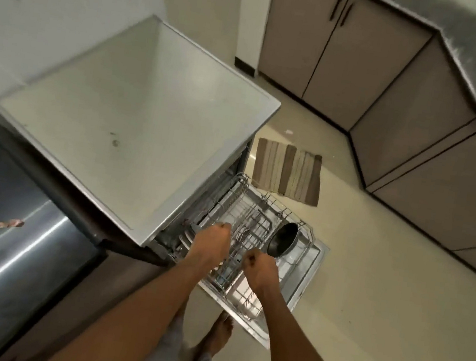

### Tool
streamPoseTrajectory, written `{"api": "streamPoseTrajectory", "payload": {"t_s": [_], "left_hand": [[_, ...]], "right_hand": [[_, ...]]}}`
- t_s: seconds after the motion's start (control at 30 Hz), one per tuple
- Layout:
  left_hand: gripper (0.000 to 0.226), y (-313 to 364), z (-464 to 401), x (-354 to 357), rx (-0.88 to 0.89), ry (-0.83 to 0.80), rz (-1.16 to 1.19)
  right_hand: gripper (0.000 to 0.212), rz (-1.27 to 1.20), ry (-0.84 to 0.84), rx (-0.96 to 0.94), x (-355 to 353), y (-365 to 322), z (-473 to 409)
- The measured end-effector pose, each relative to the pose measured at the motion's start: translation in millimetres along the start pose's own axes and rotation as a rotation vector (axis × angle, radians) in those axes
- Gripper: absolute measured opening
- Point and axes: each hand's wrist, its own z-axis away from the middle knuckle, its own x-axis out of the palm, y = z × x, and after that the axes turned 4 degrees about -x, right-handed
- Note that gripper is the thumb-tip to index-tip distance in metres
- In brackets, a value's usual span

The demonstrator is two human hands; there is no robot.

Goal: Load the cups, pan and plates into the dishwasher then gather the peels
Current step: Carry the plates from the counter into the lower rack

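The dishwasher (134,123) stands open with its lower rack (258,223) pulled out over the dropped door. A dark pan (283,238) lies on its side at the rack's right. A few plates (187,238) stand on edge at the rack's left, partly hidden. My left hand (212,244) hovers over the rack beside the plates with fingers curled; what is under it is hidden. My right hand (261,267) is a closed fist above the rack's front, with nothing visible in it. Pink peels (10,223) lie scattered on the dark counter at left. I see no cups.
A striped mat (288,170) lies on the floor beyond the dishwasher door. Brown cabinets (341,48) line the back and right under a grey worktop. My bare feet (218,336) stand just in front of the open door (309,270).
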Motion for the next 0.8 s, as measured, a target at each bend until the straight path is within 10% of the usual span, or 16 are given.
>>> {"api": "streamPoseTrajectory", "payload": {"t_s": [0.8], "left_hand": [[0.018, -244.1, 222.6, -201.2, -0.389, 0.428, -0.053]], "right_hand": [[0.019, 0.324, 0.104, -0.768, 38.5, -336.8, 97.8]]}}
